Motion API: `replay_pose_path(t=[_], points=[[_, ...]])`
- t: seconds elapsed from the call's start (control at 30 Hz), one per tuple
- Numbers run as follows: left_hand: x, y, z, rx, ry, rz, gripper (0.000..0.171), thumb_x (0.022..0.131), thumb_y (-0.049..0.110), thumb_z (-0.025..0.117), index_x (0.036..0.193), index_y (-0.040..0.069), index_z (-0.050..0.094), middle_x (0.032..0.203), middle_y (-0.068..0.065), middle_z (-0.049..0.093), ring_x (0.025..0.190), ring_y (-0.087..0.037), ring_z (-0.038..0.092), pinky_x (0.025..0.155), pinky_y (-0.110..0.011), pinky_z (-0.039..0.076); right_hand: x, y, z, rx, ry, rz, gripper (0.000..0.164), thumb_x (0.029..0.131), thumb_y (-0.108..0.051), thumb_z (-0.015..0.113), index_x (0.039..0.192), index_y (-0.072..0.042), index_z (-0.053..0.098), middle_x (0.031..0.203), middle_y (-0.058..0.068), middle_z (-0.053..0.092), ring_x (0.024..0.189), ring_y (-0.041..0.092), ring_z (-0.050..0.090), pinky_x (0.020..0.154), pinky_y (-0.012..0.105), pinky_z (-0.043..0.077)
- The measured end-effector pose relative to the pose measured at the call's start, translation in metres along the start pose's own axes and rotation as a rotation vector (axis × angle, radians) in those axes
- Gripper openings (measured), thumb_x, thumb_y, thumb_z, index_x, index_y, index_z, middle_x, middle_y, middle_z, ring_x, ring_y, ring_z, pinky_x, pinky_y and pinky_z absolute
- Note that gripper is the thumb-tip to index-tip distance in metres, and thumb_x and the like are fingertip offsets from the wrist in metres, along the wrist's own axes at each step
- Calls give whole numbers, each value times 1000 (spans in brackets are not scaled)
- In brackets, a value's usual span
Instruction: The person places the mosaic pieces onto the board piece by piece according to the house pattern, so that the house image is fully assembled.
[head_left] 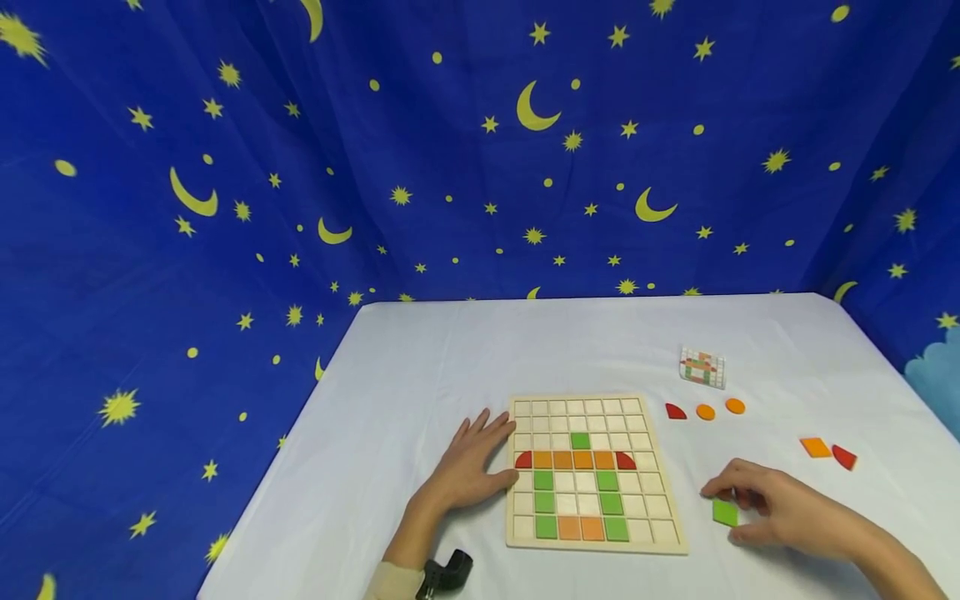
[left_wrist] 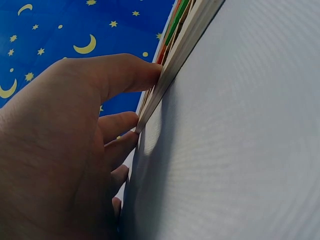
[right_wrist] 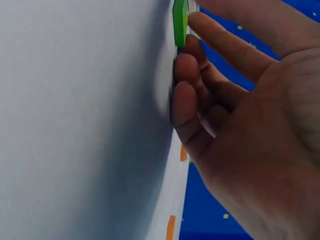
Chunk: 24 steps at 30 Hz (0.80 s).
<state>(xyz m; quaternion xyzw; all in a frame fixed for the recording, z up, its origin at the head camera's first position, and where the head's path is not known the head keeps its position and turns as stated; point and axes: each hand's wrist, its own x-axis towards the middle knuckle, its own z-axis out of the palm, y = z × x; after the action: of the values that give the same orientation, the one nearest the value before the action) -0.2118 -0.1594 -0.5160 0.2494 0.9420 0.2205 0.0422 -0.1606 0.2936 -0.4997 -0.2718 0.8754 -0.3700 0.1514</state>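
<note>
A wooden grid board carries green, orange and red tiles. My left hand lies at the board's left side, fingers spread; in the left wrist view the thumb and fingertips meet the board's edge. To the right of the board, my right hand is low over the table around a green square tile. Its thumb is by the tile's near corner and the bent index finger by the far left one. In the right wrist view, the tile is next to the fingertips.
Beyond my right hand lie a red quarter-circle and two orange discs. Farther right are an orange square and another red quarter-circle. A small pattern card sits at the back. Blue star-printed cloth surrounds the white table.
</note>
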Motion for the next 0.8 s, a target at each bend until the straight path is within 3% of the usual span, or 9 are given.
replay_pose_path(t=[0.17, 0.47, 0.8], points=[[0, -1, 0, -3, 2, -2, 72, 87, 51, 58, 149, 18, 39, 155, 3, 30, 145, -24, 14, 116, -46, 8, 0, 1, 1, -14, -3, -25, 30, 81, -29, 77, 110, -26, 68, 88, -10, 54, 76, 8, 51, 56, 24, 41], [0, -1, -3, -10, 1, 3, 72, 87, 51, 57, 149, 17, 39, 155, 3, 30, 145, -24, 13, 116, -46, 7, 4, -1, 0, -41, 24, 62, 32, 80, -32, 77, 110, -25, 69, 89, -11, 56, 76, 7, 51, 58, 23, 41], [-1, -1, 1, -2, 0, 3, 73, 87, 52, 56, 149, 19, 39, 155, 5, 29, 145, -22, 13, 116, -45, 7, 7, 1, -1, -38, 11, 48, 28, 81, -31, 76, 108, -26, 73, 87, -11, 56, 73, 8, 51, 56, 23, 41]])
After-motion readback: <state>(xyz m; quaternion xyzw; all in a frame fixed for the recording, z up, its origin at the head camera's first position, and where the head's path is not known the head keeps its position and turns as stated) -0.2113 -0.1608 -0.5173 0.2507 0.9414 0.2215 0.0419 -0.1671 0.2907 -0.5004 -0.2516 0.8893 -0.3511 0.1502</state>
